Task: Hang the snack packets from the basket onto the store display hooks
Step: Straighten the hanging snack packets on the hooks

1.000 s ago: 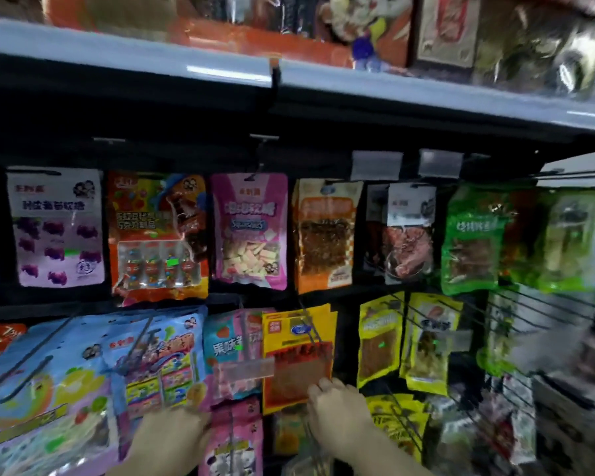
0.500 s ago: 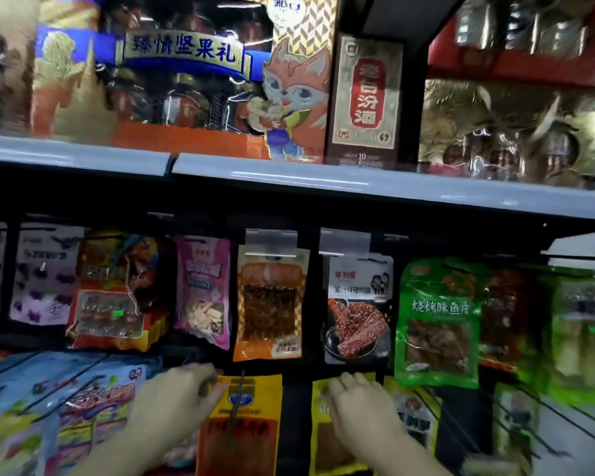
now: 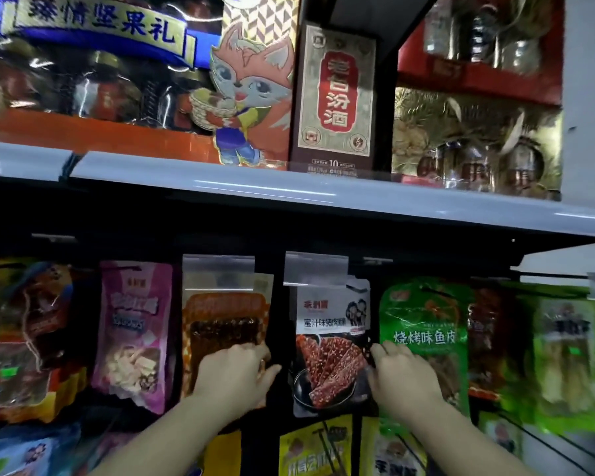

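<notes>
A white and black pork jerky packet (image 3: 330, 341) hangs on the upper hook row under a clear price tag holder (image 3: 316, 269). My left hand (image 3: 236, 376) lies over the orange packet (image 3: 225, 314), its fingers stretched towards the jerky packet's left edge with nothing in them. My right hand (image 3: 401, 377) is at the jerky packet's right edge with its fingertips touching it; whether it pinches the packet is hidden. It partly covers the green fish-skin packet (image 3: 425, 321). The basket is out of view.
A pink packet (image 3: 133, 331) and darker packets hang to the left, and green ones (image 3: 564, 355) to the right. Yellow packets (image 3: 315, 448) hang on the row below. The grey shelf edge (image 3: 289, 187) overhead carries gift boxes and a liquor box (image 3: 334, 97).
The view has tilted upward. Both hands rose from the yellow packets on the lower row to the upper row and now flank the jerky packet.
</notes>
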Tool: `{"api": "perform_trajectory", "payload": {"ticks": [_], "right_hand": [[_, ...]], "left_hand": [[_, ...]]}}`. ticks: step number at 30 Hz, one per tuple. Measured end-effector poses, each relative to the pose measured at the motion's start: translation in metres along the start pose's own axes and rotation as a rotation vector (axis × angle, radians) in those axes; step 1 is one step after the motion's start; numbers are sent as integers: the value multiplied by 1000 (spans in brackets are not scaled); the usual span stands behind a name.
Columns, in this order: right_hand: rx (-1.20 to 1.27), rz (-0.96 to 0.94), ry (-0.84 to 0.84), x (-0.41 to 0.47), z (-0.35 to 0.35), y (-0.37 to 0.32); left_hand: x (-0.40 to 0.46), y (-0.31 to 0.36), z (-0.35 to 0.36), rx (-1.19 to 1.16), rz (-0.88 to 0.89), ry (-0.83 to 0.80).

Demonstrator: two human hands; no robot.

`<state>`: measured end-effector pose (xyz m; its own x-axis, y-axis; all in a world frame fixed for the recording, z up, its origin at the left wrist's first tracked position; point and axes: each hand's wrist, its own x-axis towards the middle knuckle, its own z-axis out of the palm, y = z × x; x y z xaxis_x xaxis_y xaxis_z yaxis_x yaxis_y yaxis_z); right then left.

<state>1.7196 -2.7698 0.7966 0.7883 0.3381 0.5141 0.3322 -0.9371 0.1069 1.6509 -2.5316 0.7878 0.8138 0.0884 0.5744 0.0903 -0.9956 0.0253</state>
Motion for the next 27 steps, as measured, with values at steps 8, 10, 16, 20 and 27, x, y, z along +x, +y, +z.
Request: {"api": "perform_trajectory", "payload": {"ticks": [8, 10, 16, 20, 27], "right_hand": [[-45, 71, 8, 40, 27, 2], [-68, 58, 25, 47, 33, 3], [-62, 35, 42, 71, 47, 0], [-44, -7, 30, 89, 49, 0], [-38, -69, -13, 103, 58, 7]], "left_hand": [[62, 8, 27, -114, -69, -54], [70, 9, 32, -157, -95, -49], [85, 17, 46, -238, -175, 10], [102, 16, 59, -291, -258, -36], [128, 10, 74, -319, -257, -76]]}}
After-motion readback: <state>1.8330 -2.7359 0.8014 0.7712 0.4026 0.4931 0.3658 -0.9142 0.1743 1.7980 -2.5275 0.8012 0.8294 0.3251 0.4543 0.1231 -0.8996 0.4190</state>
